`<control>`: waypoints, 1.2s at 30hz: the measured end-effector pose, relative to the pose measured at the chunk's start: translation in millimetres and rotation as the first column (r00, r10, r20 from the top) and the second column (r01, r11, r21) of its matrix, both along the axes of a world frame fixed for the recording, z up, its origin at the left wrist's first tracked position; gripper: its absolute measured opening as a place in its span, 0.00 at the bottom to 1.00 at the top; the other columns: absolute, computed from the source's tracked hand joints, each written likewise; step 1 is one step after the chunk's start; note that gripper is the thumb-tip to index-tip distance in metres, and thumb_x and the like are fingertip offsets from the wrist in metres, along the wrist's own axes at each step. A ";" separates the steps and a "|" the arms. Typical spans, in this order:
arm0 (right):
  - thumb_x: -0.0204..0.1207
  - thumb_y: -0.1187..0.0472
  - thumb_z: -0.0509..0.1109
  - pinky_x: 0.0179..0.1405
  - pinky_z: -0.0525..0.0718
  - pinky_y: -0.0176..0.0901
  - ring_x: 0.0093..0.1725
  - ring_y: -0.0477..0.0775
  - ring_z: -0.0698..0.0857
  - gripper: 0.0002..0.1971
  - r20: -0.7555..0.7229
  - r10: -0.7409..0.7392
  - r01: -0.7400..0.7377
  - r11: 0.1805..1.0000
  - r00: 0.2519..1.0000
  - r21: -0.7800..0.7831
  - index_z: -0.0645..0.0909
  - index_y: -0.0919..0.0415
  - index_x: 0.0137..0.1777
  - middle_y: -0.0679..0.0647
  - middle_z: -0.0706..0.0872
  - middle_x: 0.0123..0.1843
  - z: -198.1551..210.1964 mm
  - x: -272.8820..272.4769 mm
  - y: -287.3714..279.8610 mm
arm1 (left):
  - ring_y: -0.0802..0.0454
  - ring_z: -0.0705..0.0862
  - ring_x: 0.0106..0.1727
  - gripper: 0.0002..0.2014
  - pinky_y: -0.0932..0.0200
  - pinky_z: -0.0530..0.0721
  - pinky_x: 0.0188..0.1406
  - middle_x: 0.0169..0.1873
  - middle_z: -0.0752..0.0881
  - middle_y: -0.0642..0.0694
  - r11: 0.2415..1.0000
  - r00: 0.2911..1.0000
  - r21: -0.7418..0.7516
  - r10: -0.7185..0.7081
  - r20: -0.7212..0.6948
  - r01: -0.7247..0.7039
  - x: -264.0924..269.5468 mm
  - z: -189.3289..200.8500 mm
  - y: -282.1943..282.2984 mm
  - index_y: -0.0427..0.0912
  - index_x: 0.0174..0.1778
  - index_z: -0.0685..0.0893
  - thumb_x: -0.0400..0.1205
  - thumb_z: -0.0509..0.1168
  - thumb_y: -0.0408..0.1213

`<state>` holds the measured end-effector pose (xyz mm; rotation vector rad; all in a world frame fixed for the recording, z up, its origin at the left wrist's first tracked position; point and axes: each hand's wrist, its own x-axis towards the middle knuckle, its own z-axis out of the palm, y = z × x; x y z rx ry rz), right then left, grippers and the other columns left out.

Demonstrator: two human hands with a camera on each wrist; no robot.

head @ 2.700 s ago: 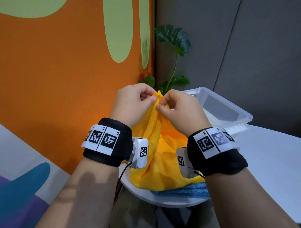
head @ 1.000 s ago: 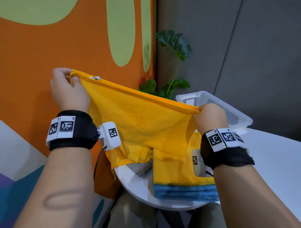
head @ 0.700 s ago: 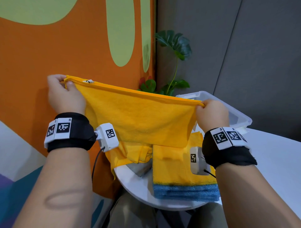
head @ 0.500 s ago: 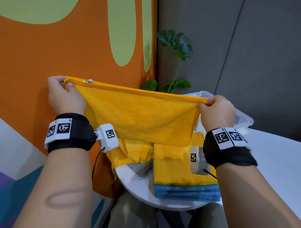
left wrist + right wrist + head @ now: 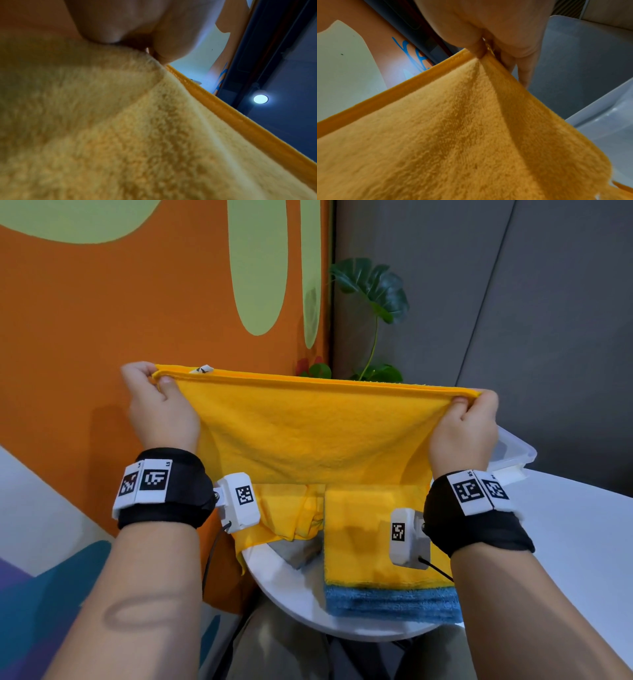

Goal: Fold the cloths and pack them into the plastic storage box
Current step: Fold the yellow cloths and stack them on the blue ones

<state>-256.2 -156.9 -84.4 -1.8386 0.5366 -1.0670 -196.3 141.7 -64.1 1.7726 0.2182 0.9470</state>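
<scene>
A yellow cloth (image 5: 308,433) hangs stretched flat in the air above the table. My left hand (image 5: 158,378) pinches its upper left corner, and my right hand (image 5: 467,402) pinches its upper right corner. Both wrist views show the yellow cloth (image 5: 137,135) (image 5: 453,135) close up under the pinching fingertips (image 5: 164,55) (image 5: 477,51). Below it on the white table (image 5: 287,587) lies a folded yellow cloth (image 5: 363,542) on top of a folded blue cloth (image 5: 390,601). A crumpled yellow cloth (image 5: 284,518) lies to their left. The clear plastic storage box (image 5: 513,453) stands behind my right hand, mostly hidden.
An orange wall with green shapes (image 5: 171,302) rises close on the left. A leafy plant (image 5: 373,289) stands in the corner by a grey wall (image 5: 513,320). More white tabletop (image 5: 582,542) extends to the right.
From bunching the cloth between both hands, I have pulled its corners apart and spread it wide. Over the last second my right hand rose, so the top edge is nearly level.
</scene>
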 end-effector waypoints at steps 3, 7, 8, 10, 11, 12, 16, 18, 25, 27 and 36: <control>0.87 0.59 0.49 0.32 0.69 0.40 0.34 0.50 0.74 0.06 0.006 -0.009 0.009 0.999 1.000 -0.032 0.64 0.56 0.49 0.52 0.74 0.37 -4.4 0.1 -1.0 | 0.62 0.69 0.30 0.06 0.58 0.61 0.31 0.33 0.69 0.56 1.000 1.000 0.014 -0.004 -0.016 0.004 0.9 -3.4 0.6 0.50 0.54 0.65 0.86 0.51 0.33; 0.87 0.58 0.49 0.37 0.69 0.44 0.39 0.54 0.75 0.08 -0.101 -0.033 0.026 0.997 0.994 -0.066 0.65 0.57 0.48 0.55 0.75 0.41 -12.9 3.4 -5.1 | 0.59 0.71 0.32 0.05 0.59 0.63 0.34 0.35 0.70 0.56 0.999 0.993 0.034 -0.020 -0.115 0.024 3.2 -10.5 2.9 0.49 0.56 0.67 0.87 0.51 0.34; 0.87 0.58 0.49 0.37 0.69 0.45 0.39 0.55 0.75 0.08 -0.141 -0.037 0.028 0.997 0.989 -0.069 0.66 0.57 0.48 0.56 0.75 0.41 -15.3 3.9 -5.4 | 0.53 0.72 0.35 0.06 0.60 0.64 0.37 0.36 0.72 0.54 0.999 0.989 0.038 -0.021 -0.146 0.027 3.7 -12.9 2.4 0.48 0.58 0.69 0.88 0.51 0.35; 0.87 0.59 0.49 0.38 0.69 0.46 0.40 0.56 0.75 0.08 -0.219 -0.038 0.026 0.998 0.975 -0.060 0.66 0.59 0.48 0.56 0.75 0.40 -18.9 5.3 -5.1 | 0.47 0.73 0.43 0.12 0.58 0.67 0.41 0.43 0.75 0.49 0.999 0.977 0.043 -0.017 -0.213 0.027 4.3 -18.0 1.0 0.41 0.66 0.71 0.88 0.52 0.35; 0.87 0.60 0.49 0.38 0.69 0.46 0.40 0.56 0.75 0.08 -0.258 -0.035 0.024 0.999 0.966 -0.045 0.68 0.60 0.49 0.55 0.74 0.39 -19.7 6.0 -4.6 | 0.47 0.73 0.46 0.13 0.58 0.67 0.43 0.48 0.75 0.46 0.999 0.969 0.042 -0.019 -0.247 0.030 4.6 -20.3 0.4 0.39 0.68 0.71 0.88 0.52 0.35; 0.87 0.60 0.49 0.39 0.69 0.46 0.41 0.56 0.75 0.09 -0.292 -0.028 0.022 0.999 0.956 -0.023 0.70 0.61 0.52 0.54 0.74 0.39 -20.0 6.6 -4.2 | 0.47 0.73 0.48 0.14 0.57 0.68 0.44 0.51 0.75 0.45 0.999 0.959 0.042 -0.019 -0.281 0.033 5.0 -22.6 -0.2 0.38 0.69 0.71 0.88 0.53 0.35; 0.86 0.60 0.52 0.42 0.70 0.46 0.45 0.57 0.76 0.12 -0.373 0.002 0.013 0.999 0.928 0.037 0.74 0.66 0.59 0.57 0.75 0.45 -16.2 8.0 -4.2 | 0.44 0.74 0.49 0.14 0.57 0.67 0.43 0.53 0.76 0.43 0.998 0.917 0.050 -0.024 -0.399 0.048 6.7 -29.4 -2.3 0.38 0.66 0.75 0.86 0.55 0.34; 0.85 0.61 0.53 0.42 0.69 0.46 0.44 0.56 0.74 0.13 -0.393 0.010 0.006 0.999 0.920 0.040 0.75 0.67 0.59 0.58 0.75 0.45 -14.0 8.4 -4.9 | 0.45 0.73 0.47 0.11 0.56 0.68 0.42 0.50 0.75 0.44 0.997 0.899 0.048 -0.035 -0.436 0.062 8.0 -32.2 -2.3 0.40 0.62 0.77 0.85 0.55 0.34; 0.84 0.60 0.54 0.41 0.66 0.44 0.45 0.57 0.73 0.12 -0.434 0.096 -0.071 0.995 0.896 0.074 0.75 0.66 0.55 0.59 0.76 0.46 -3.2 4.5 6.5 | 0.47 0.74 0.35 0.09 0.55 0.74 0.30 0.42 0.79 0.45 0.982 0.870 0.004 -0.166 -0.464 0.189 1.9 -29.3 -15.9 0.42 0.52 0.80 0.79 0.58 0.37; 0.83 0.58 0.55 0.41 0.66 0.44 0.45 0.57 0.73 0.09 -0.446 0.159 -0.144 0.987 0.881 0.066 0.73 0.63 0.49 0.56 0.76 0.42 0.3 3.4 16.6 | 0.46 0.77 0.35 0.09 0.47 0.85 0.36 0.39 0.80 0.47 0.966 0.862 -0.021 -0.240 -0.446 0.258 -3.9 -27.3 -29.0 0.43 0.49 0.82 0.77 0.60 0.38; 0.77 0.54 0.66 0.40 0.78 0.46 0.39 0.49 0.78 0.11 -0.397 0.429 -0.477 0.879 0.811 -0.025 0.82 0.61 0.42 0.54 0.81 0.35 14.4 -6.2 67.6 | 0.49 0.89 0.36 0.06 0.53 0.88 0.28 0.41 0.89 0.45 0.809 0.724 -0.162 -0.580 -0.373 0.565 -31.4 -15.5 -86.5 0.44 0.41 0.81 0.76 0.71 0.41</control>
